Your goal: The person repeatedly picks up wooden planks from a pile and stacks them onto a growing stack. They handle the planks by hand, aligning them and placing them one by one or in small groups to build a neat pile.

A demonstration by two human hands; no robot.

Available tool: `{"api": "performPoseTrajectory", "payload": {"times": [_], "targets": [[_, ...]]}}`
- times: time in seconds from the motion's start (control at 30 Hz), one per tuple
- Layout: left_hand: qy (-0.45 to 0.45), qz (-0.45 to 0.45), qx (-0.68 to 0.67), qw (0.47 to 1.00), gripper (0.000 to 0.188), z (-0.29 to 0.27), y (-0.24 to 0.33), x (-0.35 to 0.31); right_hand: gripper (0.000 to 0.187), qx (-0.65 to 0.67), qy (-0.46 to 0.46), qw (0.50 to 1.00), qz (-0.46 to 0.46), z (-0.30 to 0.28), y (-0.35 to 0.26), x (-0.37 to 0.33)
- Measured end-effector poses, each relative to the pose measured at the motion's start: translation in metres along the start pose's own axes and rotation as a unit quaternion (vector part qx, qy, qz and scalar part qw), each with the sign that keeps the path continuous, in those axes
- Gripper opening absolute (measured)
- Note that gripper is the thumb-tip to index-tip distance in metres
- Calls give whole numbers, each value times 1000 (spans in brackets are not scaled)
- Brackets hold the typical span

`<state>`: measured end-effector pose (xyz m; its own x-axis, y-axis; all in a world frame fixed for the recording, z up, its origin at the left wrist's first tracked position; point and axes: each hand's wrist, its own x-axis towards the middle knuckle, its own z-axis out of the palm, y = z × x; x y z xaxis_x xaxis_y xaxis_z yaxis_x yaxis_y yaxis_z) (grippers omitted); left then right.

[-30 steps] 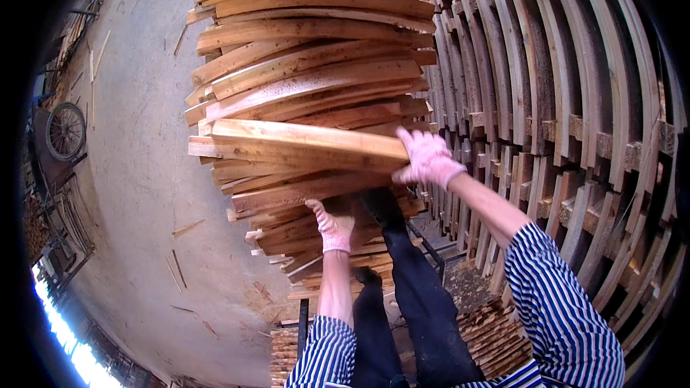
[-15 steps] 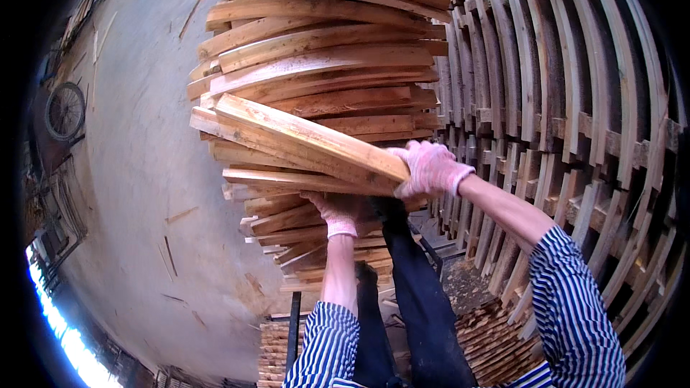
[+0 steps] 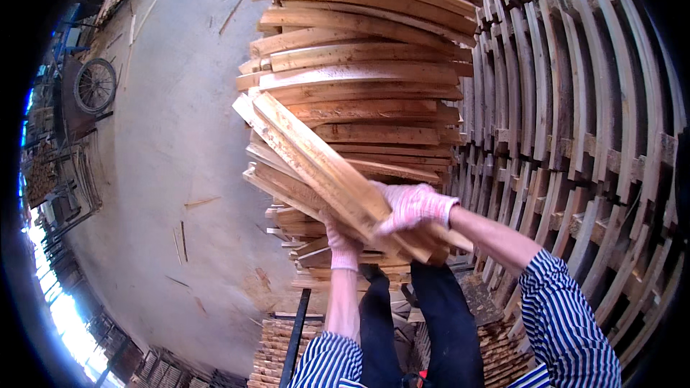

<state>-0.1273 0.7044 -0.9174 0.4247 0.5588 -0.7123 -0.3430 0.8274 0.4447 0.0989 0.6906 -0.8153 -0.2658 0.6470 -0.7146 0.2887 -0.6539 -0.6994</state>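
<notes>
Currently, the right hand grasps a few slanted boards, the left hand touches their near side, its grip hidden, and the stack beyond lies unlifted.

Boards hide part of my left grip, the wood stack runs out of view at the top, and the lower edge crops my left sleeve and dark trousers
</notes>
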Motion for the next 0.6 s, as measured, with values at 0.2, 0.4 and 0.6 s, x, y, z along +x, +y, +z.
{"api": "performPoseTrajectory", "payload": {"times": [0.2,0.4,0.6], "targets": [[-29,-58,-53,996,90,12,48,-66,98,-19,120,990,66,54,-91,-47],[-32,14,-7,999,85,43,101,-170,101,-28,144,989,37,88,-180,-159],[-238,30,42,970,71,185,170,-254,99,38,249,949,-187,94,-210,-254]]}}
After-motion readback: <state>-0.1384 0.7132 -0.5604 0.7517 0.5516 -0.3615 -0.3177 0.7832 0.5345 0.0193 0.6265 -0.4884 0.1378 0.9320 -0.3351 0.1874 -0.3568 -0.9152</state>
